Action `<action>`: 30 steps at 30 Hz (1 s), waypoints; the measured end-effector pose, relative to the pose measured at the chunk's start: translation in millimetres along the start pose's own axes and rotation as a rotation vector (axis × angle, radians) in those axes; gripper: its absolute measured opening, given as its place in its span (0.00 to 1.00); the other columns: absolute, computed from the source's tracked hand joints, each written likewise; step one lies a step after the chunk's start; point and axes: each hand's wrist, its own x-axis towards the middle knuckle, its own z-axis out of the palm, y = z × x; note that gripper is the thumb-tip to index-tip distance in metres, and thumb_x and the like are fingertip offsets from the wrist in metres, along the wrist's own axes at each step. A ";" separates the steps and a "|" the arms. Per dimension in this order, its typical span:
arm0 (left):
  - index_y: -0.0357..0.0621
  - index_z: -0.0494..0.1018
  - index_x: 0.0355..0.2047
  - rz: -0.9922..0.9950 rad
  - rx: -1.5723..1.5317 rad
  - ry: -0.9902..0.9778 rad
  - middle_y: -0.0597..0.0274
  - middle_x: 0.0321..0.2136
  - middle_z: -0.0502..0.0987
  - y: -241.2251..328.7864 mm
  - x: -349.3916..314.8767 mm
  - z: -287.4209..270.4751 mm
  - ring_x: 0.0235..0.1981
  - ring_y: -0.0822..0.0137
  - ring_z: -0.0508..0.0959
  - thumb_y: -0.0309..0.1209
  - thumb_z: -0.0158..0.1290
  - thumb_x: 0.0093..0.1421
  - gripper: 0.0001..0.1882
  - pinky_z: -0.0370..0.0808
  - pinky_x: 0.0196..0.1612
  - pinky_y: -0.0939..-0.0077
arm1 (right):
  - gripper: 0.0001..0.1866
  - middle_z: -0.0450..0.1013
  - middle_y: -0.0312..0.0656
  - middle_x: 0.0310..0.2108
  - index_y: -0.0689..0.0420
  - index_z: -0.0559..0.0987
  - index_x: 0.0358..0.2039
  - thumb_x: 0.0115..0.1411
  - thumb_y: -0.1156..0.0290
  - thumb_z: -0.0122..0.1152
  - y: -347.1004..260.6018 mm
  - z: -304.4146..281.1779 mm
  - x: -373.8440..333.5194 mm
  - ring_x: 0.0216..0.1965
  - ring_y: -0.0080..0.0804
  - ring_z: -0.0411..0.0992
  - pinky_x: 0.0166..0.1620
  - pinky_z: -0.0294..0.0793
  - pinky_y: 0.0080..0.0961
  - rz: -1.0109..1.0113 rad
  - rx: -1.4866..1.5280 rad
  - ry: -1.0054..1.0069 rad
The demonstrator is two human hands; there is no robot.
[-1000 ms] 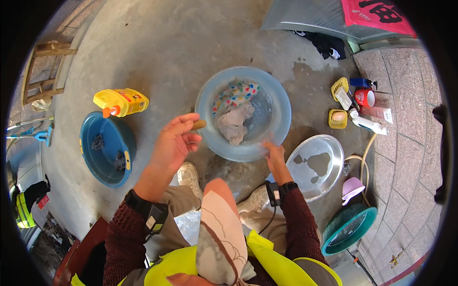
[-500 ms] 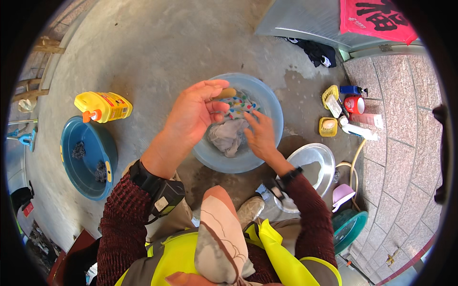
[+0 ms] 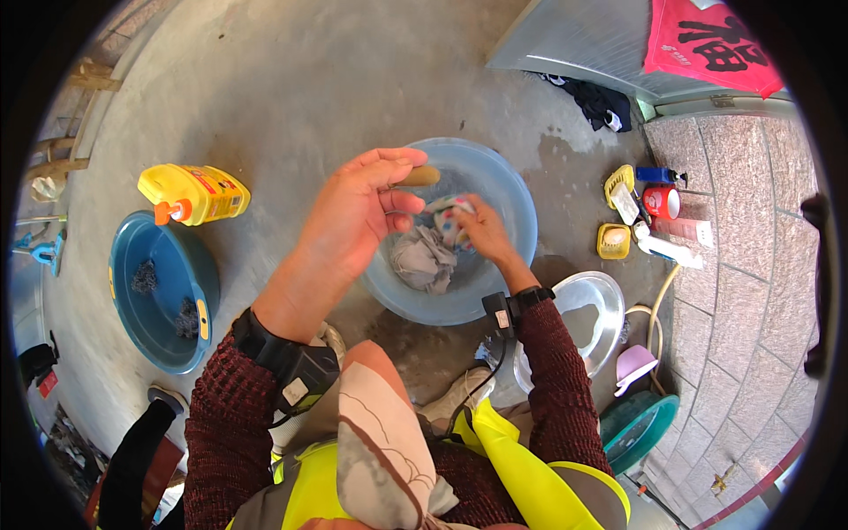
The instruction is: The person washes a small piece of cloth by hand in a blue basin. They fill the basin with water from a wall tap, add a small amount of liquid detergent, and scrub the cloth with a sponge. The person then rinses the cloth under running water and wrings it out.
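Observation:
Over a round pale-blue basin (image 3: 521, 221) of water, my left hand (image 3: 349, 208) is raised, palm showing and fingers curled. A tan bar of soap (image 3: 424, 177) sticks out between those fingers, its rear part hidden. My right hand (image 3: 488, 231) reaches into the basin and grips a white cloth with coloured dots (image 3: 449, 219). Next to that cloth, a wet greyish cloth (image 3: 422, 261) lies bunched in the water. Black bands with small devices circle both of my wrists.
Left stand a yellow jug (image 3: 199, 194) and a blue tub (image 3: 212, 283). Right are a metal basin (image 3: 609, 309), yellow soap dishes (image 3: 613, 241), a red cup (image 3: 661, 201), a hose (image 3: 656, 318) and a green basin (image 3: 667, 415). A person's dark-clad leg (image 3: 132, 468) shows lower left.
My right hand has closed on the dotted cloth and gathered it into a bunch. Its fingers were spread over the cloth before. My left hand stays nearly in place.

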 end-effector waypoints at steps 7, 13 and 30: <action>0.39 0.70 0.44 0.011 0.007 0.009 0.62 0.36 0.76 6.6 -6.5 -8.4 0.24 0.78 0.74 0.31 0.47 0.60 0.14 0.69 0.27 0.83 | 0.30 0.57 0.55 0.54 0.54 0.65 0.53 0.47 0.73 0.61 12.6 15.2 -8.8 0.39 0.55 0.68 0.45 0.69 0.39 -0.191 -0.780 0.130; 0.38 0.70 0.44 0.026 0.015 -0.032 0.63 0.36 0.76 3.6 -15.1 -3.3 0.24 0.78 0.74 0.30 0.48 0.60 0.14 0.68 0.27 0.83 | 0.25 0.64 0.53 0.46 0.55 0.69 0.50 0.48 0.77 0.57 20.0 18.7 38.5 0.39 0.52 0.69 0.44 0.69 0.39 -0.061 -0.299 0.140; 0.36 0.70 0.44 0.042 0.011 -0.059 0.61 0.36 0.77 4.2 -31.7 4.5 0.23 0.78 0.74 0.29 0.47 0.60 0.13 0.68 0.26 0.83 | 0.25 0.65 0.50 0.49 0.49 0.68 0.50 0.49 0.78 0.52 3.6 33.3 47.3 0.49 0.47 0.65 0.48 0.68 0.39 -0.067 -0.069 0.013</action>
